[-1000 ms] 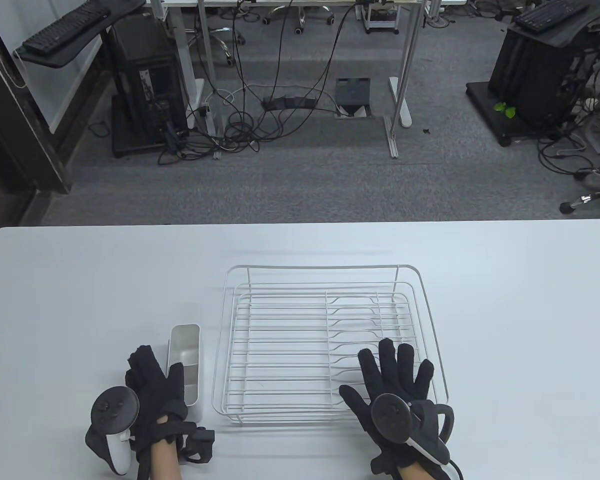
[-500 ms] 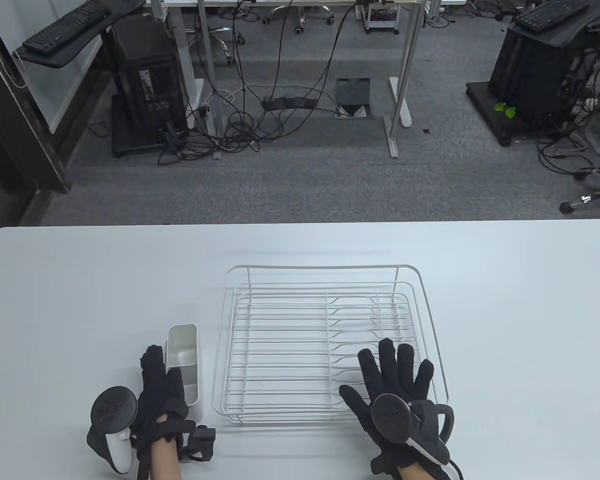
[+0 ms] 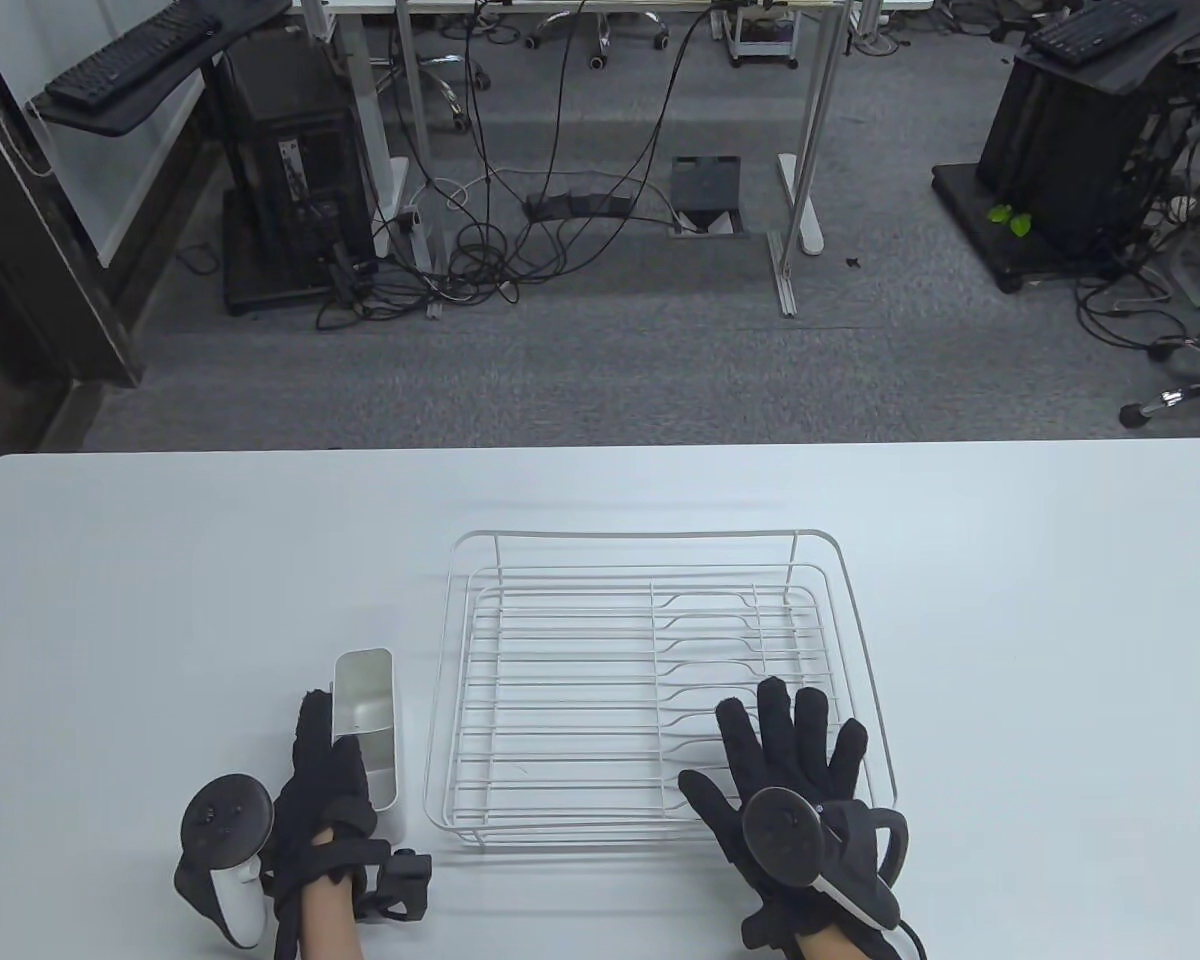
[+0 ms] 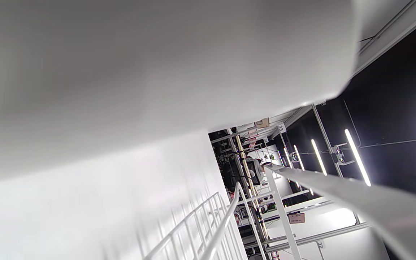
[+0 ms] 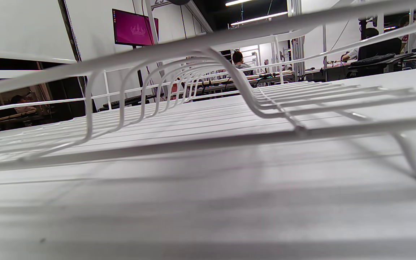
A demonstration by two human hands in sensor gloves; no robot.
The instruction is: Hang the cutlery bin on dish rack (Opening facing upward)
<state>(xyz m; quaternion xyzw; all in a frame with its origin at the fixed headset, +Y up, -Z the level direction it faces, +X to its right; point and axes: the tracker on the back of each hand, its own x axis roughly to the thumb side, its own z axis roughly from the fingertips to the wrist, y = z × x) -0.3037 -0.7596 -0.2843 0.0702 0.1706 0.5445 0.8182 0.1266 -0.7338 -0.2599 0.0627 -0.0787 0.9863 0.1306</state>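
- The left hand (image 3: 325,790) has slid in against the cutlery bin (image 3: 367,720) over the last second: its fingers, which lay a little away from the bin's outer wall, now lie straight along that wall, with the thumb side over the bin's near end.
- The bin has shifted slightly, its far end leaning a touch away from the dish rack (image 3: 650,690). It stands upright on the tabletop (image 3: 160,580) just beside the rack's left rim, opening up, apart from the wire.
- I judge this as the grasp closing; whether the fingers truly clamp the bin cannot be told. In the left wrist view a blurred pale surface, probably the bin wall, fills most of the picture, with the rack's rim beyond it.
- The right hand (image 3: 795,790) has not moved: fingers spread, lying flat on the rack's near right corner, seemingly steadying it.
- The lift and the hooking over the rack's rim are not yet done.
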